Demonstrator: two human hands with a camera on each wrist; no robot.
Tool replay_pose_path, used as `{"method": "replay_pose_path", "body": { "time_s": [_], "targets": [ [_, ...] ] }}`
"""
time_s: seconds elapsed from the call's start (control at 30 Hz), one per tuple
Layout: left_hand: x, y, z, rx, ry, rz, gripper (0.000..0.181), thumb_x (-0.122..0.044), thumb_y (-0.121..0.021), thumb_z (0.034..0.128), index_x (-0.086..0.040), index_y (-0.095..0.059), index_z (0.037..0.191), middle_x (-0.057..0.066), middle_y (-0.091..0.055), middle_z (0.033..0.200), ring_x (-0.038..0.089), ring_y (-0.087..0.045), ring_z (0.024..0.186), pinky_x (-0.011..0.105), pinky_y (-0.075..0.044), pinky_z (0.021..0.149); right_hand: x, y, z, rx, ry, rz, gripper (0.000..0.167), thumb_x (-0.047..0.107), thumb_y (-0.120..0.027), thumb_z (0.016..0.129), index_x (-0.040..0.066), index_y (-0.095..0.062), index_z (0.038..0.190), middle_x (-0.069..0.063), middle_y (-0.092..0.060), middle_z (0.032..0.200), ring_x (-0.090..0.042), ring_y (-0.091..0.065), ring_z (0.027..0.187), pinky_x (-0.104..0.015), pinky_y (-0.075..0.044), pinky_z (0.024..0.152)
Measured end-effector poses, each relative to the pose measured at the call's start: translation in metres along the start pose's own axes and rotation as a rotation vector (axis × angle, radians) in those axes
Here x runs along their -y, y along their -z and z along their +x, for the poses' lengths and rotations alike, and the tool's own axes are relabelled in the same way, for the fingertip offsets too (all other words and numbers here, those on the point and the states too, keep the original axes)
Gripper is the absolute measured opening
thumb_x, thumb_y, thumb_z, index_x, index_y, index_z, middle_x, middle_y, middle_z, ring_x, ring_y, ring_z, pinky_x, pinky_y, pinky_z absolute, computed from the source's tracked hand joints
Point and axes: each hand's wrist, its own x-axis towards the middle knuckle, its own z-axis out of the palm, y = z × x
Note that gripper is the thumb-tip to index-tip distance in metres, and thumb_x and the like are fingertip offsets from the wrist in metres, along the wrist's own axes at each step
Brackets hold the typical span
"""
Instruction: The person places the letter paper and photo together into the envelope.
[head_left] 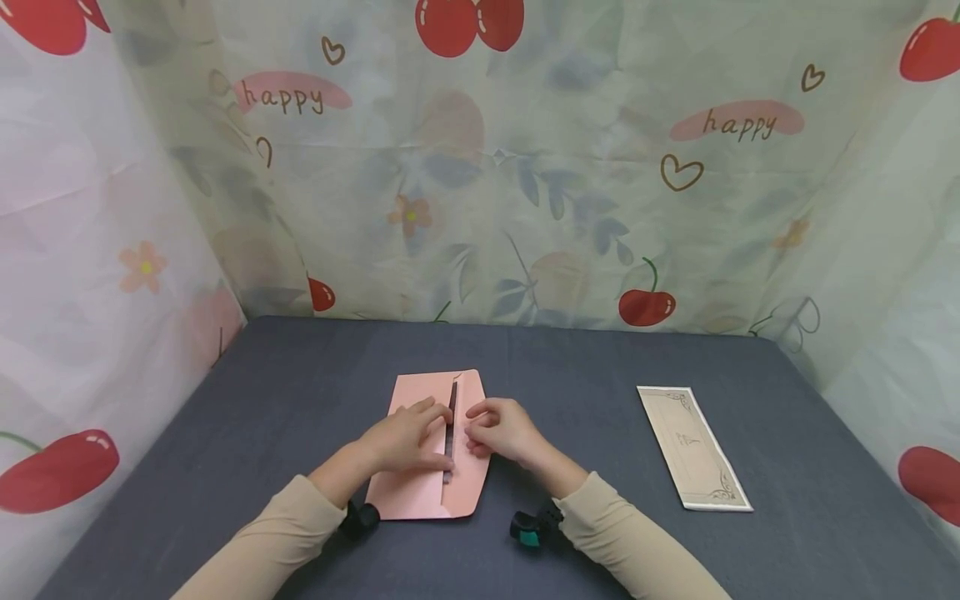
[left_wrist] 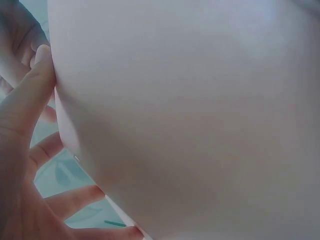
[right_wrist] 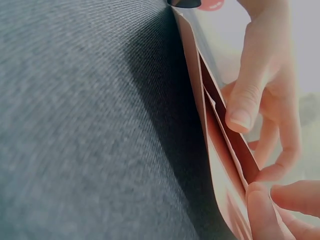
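A pink envelope [head_left: 408, 492] lies on the dark table with its flap [head_left: 468, 492] folded out to the right. A dark gap shows along its mouth. My left hand [head_left: 405, 437] lies over the body of the envelope, thumb and fingertips hooked at the mouth's edge and holding it apart. Seen from the right wrist, a thin pale edge [right_wrist: 215, 102] runs inside the mouth; what it belongs to is unclear. My right hand [head_left: 506, 429] is over the flap, fingers bent, thumb and forefinger [right_wrist: 295, 196] close together by the mouth. Whether they pinch anything is hidden.
A cream card [head_left: 693, 450] with ornamental corners lies at the right of the dark table [head_left: 585, 375]. Black wrist devices [head_left: 528, 529] sit near both cuffs. Printed fabric [head_left: 487, 208] hangs behind and at both sides.
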Motion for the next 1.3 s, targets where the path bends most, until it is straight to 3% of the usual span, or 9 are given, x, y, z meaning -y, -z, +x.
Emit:
{"method": "replay_pose_path", "body": {
  "time_s": [0.17,0.67,1.3],
  "targets": [
    [0.0,-0.001,0.0,-0.001,0.011,0.004,0.055,-0.05,-0.074,0.0719,-0.024,-0.052,0.115,0.02,-0.04,0.144,0.041,-0.046,0.126,0.059,-0.036,0.102,-0.003,0.006,-0.004,0.009,0.021,0.013,0.027,0.001,-0.061,0.085,-0.01,-0.057,0.11,-0.022,-0.068,0.084,-0.008,-0.062,0.059,-0.029,-0.057,0.059],
    [0.001,-0.001,-0.002,0.003,0.01,-0.001,0.056,-0.051,-0.074,0.0719,-0.024,-0.051,0.115,0.02,-0.038,0.145,0.041,-0.042,0.13,0.058,-0.03,0.107,-0.006,0.034,-0.017,-0.006,0.06,-0.063,0.028,0.007,-0.062,0.086,-0.008,-0.06,0.109,-0.024,-0.068,0.09,-0.011,-0.063,0.065,-0.03,-0.057,0.062],
    [0.004,-0.002,-0.004,-0.01,-0.021,0.005,0.055,-0.05,-0.074,0.0722,-0.024,-0.051,0.114,0.021,-0.038,0.145,0.04,-0.042,0.13,0.056,-0.028,0.109,-0.017,0.09,-0.03,-0.167,0.053,-0.179,0.03,0.012,-0.061,0.089,-0.008,-0.059,0.111,-0.026,-0.067,0.095,-0.018,-0.065,0.072,-0.031,-0.056,0.066]
  ]
}}
